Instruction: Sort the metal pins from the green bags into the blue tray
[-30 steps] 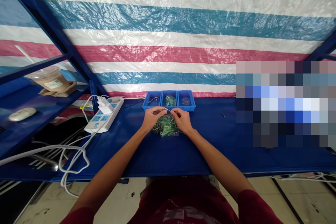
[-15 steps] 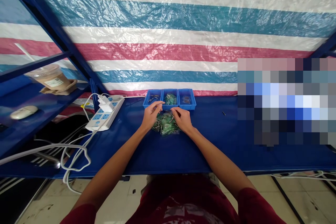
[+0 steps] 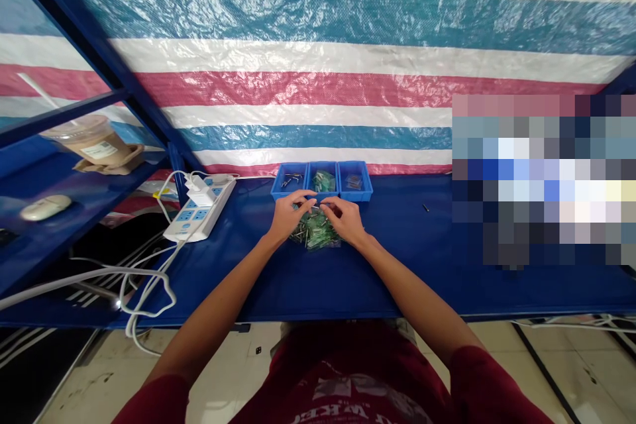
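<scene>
My left hand (image 3: 289,215) and my right hand (image 3: 346,218) meet almost fingertip to fingertip above a heap of small dark and silvery metal pieces and green see-through plastic packets (image 3: 318,233). Thumb and fingers of both hands are pinched; whatever sits between them is too small to make out. Just behind stand three joined blue bins: the left bin (image 3: 281,185) has a few small metal pieces, the middle bin (image 3: 322,195) green packets, the right bin (image 3: 365,193) small clear packets.
A white power strip (image 3: 199,215) with plugs and loose white cables (image 3: 149,285) lies to the left. On the side shelf are a lidded drink cup (image 3: 94,142) and a mouse (image 3: 46,207). One small dark piece (image 3: 426,208) lies on the blue table (image 3: 397,265) at right.
My hands have drawn closer together, the left fingertips coming right to meet the right ones. The view has tilted slightly, so everything on the table sits a little higher.
</scene>
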Motion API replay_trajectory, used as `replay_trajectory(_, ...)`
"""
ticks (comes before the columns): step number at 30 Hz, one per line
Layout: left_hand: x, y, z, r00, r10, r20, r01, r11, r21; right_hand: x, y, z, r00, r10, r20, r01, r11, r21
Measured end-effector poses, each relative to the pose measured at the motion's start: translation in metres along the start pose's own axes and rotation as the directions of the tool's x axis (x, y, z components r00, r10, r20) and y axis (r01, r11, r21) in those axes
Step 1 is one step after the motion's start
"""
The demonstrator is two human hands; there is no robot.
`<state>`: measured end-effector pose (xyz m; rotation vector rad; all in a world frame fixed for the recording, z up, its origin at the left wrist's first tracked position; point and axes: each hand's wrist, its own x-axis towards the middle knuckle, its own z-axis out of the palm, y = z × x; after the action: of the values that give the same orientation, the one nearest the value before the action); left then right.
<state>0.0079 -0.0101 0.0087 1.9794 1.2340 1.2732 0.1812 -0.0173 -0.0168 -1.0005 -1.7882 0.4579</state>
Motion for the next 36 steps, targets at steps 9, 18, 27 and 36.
replay_trajectory(9, -0.0012, 0.0051, 0.0013, 1.0, -0.003, -0.008, 0.003, 1.0, -0.014, 0.0, 0.0003, 0.0022, 0.996, -0.037, 0.084, 0.037, 0.999, -0.003)
replay_trajectory(18, 0.0002, 0.0016, 0.0022, 0.998, -0.057, -0.028, 0.053, 0.992, -0.119, -0.0007, 0.0043, 0.0015, 0.999, 0.043, -0.016, -0.043, 0.999, -0.004)
replay_trajectory(27, 0.0018, -0.003, 0.0049, 0.998, -0.022, -0.065, 0.011, 0.988, -0.153, -0.0009, 0.003, 0.004, 0.998, 0.056, -0.016, -0.056, 0.998, 0.012)
replay_trajectory(36, 0.0007, -0.0017, 0.0028, 0.991, 0.033, -0.128, -0.037, 0.999, -0.035, 0.0002, 0.0002, 0.0004, 0.997, 0.064, -0.049, -0.065, 0.998, -0.021)
